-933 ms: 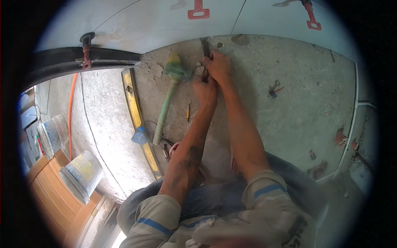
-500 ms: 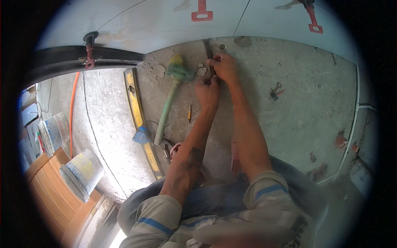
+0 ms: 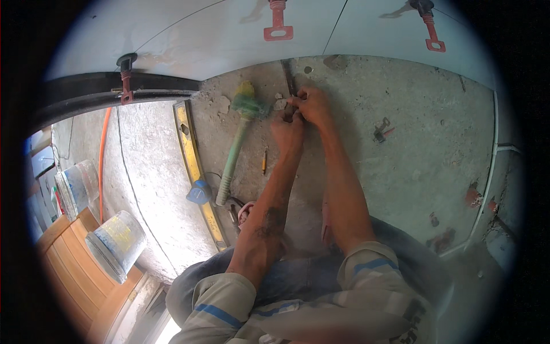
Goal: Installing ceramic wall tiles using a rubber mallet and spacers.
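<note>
Dark strip (image 3: 287, 73), one: lies at 12 o'clock. Left hand (image 3: 287, 131) and right hand (image 3: 314, 107): each grip curls nearly closed at its near end; whether either clasps it cannot be told.

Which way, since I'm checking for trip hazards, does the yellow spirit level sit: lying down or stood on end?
Lying down: the yellow spirit level stretches lengthwise along the floor, with a blue tape measure overlapping it.

No wording is legible; the yellow level (image 3: 191, 153) bears small dark marks, the shirt (image 3: 355, 295) blurred dark lettering
</note>
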Tool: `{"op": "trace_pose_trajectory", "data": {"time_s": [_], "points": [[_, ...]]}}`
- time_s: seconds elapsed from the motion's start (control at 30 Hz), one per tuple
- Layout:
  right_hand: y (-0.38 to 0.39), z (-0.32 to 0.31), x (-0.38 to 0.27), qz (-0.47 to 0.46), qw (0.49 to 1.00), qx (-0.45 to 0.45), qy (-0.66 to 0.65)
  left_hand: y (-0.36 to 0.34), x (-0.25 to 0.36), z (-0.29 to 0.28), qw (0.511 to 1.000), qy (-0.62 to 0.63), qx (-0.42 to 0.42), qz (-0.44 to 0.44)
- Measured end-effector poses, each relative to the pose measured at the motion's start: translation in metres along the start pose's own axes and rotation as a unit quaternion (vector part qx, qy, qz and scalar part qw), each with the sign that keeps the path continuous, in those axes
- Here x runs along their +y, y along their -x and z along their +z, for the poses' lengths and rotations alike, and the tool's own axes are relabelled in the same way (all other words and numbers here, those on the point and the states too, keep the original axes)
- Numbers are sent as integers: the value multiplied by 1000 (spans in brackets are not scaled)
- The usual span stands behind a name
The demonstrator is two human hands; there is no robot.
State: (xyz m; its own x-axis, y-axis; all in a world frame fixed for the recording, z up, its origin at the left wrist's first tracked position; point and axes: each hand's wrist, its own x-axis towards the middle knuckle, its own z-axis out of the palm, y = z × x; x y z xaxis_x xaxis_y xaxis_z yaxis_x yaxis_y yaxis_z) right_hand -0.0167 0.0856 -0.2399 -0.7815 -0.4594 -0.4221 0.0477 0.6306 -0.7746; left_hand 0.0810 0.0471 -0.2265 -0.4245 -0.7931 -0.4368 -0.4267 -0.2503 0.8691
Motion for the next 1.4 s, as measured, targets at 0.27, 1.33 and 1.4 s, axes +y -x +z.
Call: {"op": "trace_pose_trajectory", "data": {"time_s": [0.27,1.33,1.4], "points": [[3,2,-1,-42,997,39,54,1,1,0,999,30,-13,27],[-5,-9,-123,-203,883,309,-290,-21,0,-5,975,-108,-33,-192],[-4,-4,-116,-190,906,264,-273,-14,-6,-10,997,-28,-63,35]]}}
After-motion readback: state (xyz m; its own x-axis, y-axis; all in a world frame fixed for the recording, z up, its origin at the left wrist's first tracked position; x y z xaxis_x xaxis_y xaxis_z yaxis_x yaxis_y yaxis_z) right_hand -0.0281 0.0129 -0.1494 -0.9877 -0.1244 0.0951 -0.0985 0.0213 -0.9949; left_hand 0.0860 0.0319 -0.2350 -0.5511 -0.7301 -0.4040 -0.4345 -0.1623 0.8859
